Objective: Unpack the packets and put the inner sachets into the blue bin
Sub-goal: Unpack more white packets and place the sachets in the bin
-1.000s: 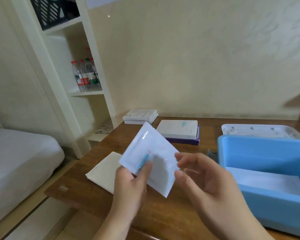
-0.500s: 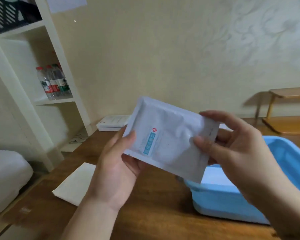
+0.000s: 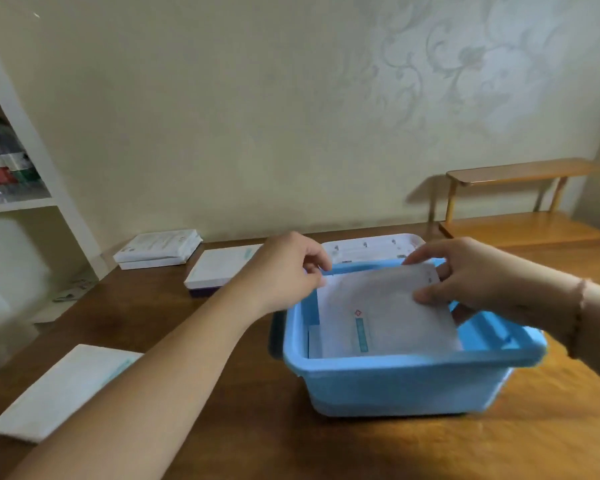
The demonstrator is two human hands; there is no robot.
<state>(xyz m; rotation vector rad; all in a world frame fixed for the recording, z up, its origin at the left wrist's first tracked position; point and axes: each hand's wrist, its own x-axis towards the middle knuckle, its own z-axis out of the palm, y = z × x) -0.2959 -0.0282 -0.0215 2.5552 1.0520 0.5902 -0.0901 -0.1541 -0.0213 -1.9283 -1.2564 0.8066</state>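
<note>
Both hands over the blue bin (image 3: 395, 386), centre-right of frame. Left hand (image 3: 288, 271) pinches the white sachet's (image 3: 388, 313) upper-left corner w/ fingers pressed together; right hand (image 3: 465, 278) grips its upper-right edge, thumb on top, fingers curled around. Sachet tilts down into the bin, lower edge inside, atop another white sachet (image 3: 314, 341) already there. White lid (image 3: 371, 247) sits just behind the bin. Lower left on the bench (image 3: 222, 427): 1 flat white packet (image 3: 59, 393). Upper left: 2 stacked packets (image 3: 156, 249), plus a white-purple box (image 3: 219, 268).
</note>
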